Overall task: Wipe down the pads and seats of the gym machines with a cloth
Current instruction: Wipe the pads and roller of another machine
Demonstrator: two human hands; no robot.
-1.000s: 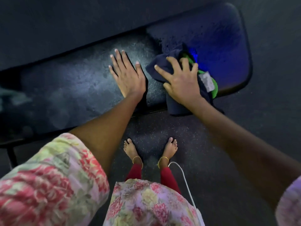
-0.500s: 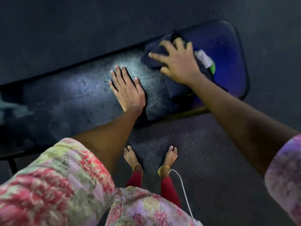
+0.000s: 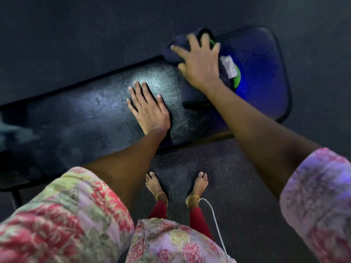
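A: How will the cloth (image 3: 191,92) handle for her?

B: Soft and light, it looks. It is bunched up, dark, with a green edge and a white tag showing, so it should fold and slide easily under a palm. Pressing on top of the bunch seems the best hold; pinching a corner would probably let it trail.

A: Where is it?

B: On the bench pad (image 3: 95,114), toward the pad's far edge and right end, partly over the blue-lit patch.

A: And the right hand (image 3: 199,63)?

B: Spread flat on the cloth, fingers splayed and straight, pressing rather than gripping. The arm reaches out nearly straight. The fingertips are blurred.

A: The left hand (image 3: 148,109)?

B: Palm down on the bare pad just beside the cloth, fingers straight and relaxed, holding nothing. It looks like a brace.
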